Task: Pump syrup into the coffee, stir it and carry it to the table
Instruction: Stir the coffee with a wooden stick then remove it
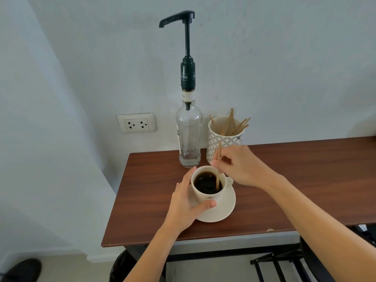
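Coffee cup (208, 185) cradled by left hand (186, 204); right hand (242, 165) pinches stirrer (218, 167) upright.

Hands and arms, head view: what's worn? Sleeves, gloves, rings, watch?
Nothing worn that shows. The left hand and right hand are bare, with no gloves, and both forearms are bare down to the bottom edge of the picture, so no sleeve is in view. No ring, watch, bracelet or marking is visible on either; nails are short and unpainted.

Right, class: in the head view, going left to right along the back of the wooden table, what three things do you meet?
Wall socket → syrup bottle with pump → patterned cup of wooden stir sticks.
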The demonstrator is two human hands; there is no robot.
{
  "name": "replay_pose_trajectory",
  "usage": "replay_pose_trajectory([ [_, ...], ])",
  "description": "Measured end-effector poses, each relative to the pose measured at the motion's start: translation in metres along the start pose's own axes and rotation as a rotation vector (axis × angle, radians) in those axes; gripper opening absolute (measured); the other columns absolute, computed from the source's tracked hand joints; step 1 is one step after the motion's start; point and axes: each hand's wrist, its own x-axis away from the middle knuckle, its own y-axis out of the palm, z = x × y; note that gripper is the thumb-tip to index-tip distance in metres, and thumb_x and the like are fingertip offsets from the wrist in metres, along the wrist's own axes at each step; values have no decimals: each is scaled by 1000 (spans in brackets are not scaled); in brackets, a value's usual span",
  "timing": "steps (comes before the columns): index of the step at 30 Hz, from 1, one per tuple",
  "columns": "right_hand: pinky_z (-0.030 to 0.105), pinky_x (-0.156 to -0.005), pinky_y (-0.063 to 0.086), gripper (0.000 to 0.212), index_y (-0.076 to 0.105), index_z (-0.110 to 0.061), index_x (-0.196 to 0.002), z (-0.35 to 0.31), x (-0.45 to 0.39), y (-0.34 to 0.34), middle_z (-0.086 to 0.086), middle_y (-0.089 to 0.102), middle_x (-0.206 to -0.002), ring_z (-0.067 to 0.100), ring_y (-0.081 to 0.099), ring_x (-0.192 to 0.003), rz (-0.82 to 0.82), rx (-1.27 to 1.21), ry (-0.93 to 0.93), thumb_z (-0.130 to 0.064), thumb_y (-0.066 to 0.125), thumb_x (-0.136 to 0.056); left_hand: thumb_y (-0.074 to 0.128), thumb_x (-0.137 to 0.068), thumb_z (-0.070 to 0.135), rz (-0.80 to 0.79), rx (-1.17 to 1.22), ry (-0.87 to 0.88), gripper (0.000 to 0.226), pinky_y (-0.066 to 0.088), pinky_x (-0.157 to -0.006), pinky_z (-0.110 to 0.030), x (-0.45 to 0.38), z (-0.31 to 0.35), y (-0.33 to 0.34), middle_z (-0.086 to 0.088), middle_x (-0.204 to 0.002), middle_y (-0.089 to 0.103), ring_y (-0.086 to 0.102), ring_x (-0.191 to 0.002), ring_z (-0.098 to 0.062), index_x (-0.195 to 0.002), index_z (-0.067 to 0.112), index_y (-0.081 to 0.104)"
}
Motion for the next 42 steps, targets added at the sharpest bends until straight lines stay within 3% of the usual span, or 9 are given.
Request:
replay_pose_trajectory([
  [3, 17, -67, 52, 18, 75, -6, -83, -10, 0, 15, -6, 74, -80, 3, 65, -65, -5, -148, -39, -17, 66, -93, 81, -65, 71, -1, 18, -1, 94, 40, -116, -54, 0, -2, 1, 28, -145, 52, 49, -138, -12, -144, 60, 31],
  [9, 13, -55, 32, 19, 70, -11, -79, 3, -8, -2, -14, 59, -62, -9, 54, -54, 65, 76, 33, -21, 63, -94, 81, -63, 73, 0, 16, -17, 93, 37, -118, -53, 0, 1, 1, 29, -146, 50, 46, -140, -9, -140, 66, 31],
  [13, 15, -63, 52, 16, 73, -9, -83, -8, -2, 12, -7, 72, -72, -2, 62, -56, -26, -184, 38, -18, 65, -94, 83, -66, 69, -2, 24, -11, 94, 37, -118, -56, 0, -1, 1, 24, -146, 54, 49, -139, -11, -145, 57, 33],
  [18, 25, -70, 51, 16, 69, -15, -83, 6, -5, 10, -4, 72, -75, 8, 65, -68, 153, 24, 63, -23, 62, -95, 82, -66, 69, -1, 22, -7, 92, 36, -119, -54, 0, 1, 0, 28, -147, 51, 46, -141, -7, -143, 59, 33],
  [23, 17, -67, 54, 16, 68, -20, -80, 0, 3, 10, 0, 74, -73, 1, 63, -55, -23, -177, 146, -22, 64, -95, 82, -64, 71, -7, 34, -18, 95, 38, -117, -54, 0, -1, 0, 27, -143, 55, 49, -138, -8, -145, 56, 34],
  [28, 15, -67, 49, 16, 70, -14, -85, 12, -3, 15, -7, 70, -73, 1, 64, -62, 206, -55, 144, -22, 62, -95, 82, -65, 69, -5, 19, -8, 89, 37, -118, -53, 0, 0, 0, 29, -144, 54, 47, -139, -5, -140, 64, 33],
  [33, 16, -64, 49, 15, 70, -16, -85, 17, 1, 11, 2, 75, -71, -1, 61, -52, 26, -203, 240, -24, 63, -95, 83, -67, 66, -9, 25, -7, 90, 34, -120, -55, 0, 0, -1, 30, -144, 54, 47, -139, -3, -142, 61, 33],
  [38, 16, -67, 48, 15, 69, -15, -86, 19, -4, 22, -2, 73, -76, 1, 63, -60, 236, -155, 235, -24, 61, -96, 83, -67, 67, -11, 28, -9, 90, 35, -119, -55, 0, 1, -1, 29, -143, 54, 47, -139, -6, -141, 62, 33],
  [42, 15, -61, 44, 15, 67, -14, -90, 25, 0, 8, 1, 74, -74, -2, 60, -53, 97, -160, 303, -25, 59, -98, 82, -66, 68, -8, 20, -7, 88, 33, -121, -53, 1, 2, -1, 32, -142, 53, 46, -140, -1, -138, 67, 31],
])
